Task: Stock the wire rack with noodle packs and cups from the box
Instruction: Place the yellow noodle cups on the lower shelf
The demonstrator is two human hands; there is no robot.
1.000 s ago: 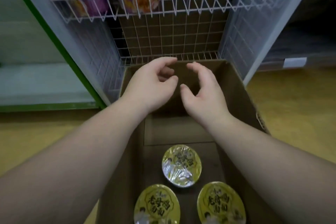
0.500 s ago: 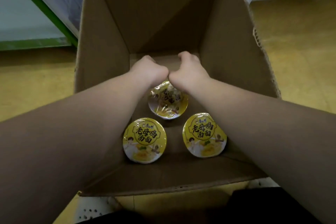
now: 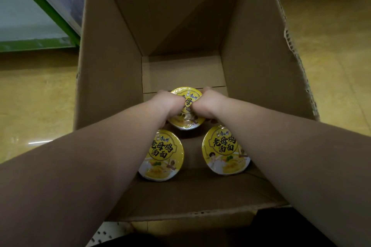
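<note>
So the pick-up step looks to be in hand here. The far noodle cup [image 3: 185, 107], sitting mid-frame on the floor of the cardboard box [image 3: 261, 62], is gripped from both sides: the left hand [image 3: 170, 104] is wrapped around its left edge and the right hand [image 3: 206, 105] around its right edge, fingers curled down over the rim, though the fingertips themselves are mostly hidden below the lid. Two more cups are left untouched nearer the bottom of the frame, one lower left [image 3: 161, 155] and one lower right [image 3: 224, 150], standing apart from each other. The wire rack isn't shown at all in this view. Probably what's called for next is a straight lift out between the tall box walls, kept level so the foil lid isn't crushed.
</note>
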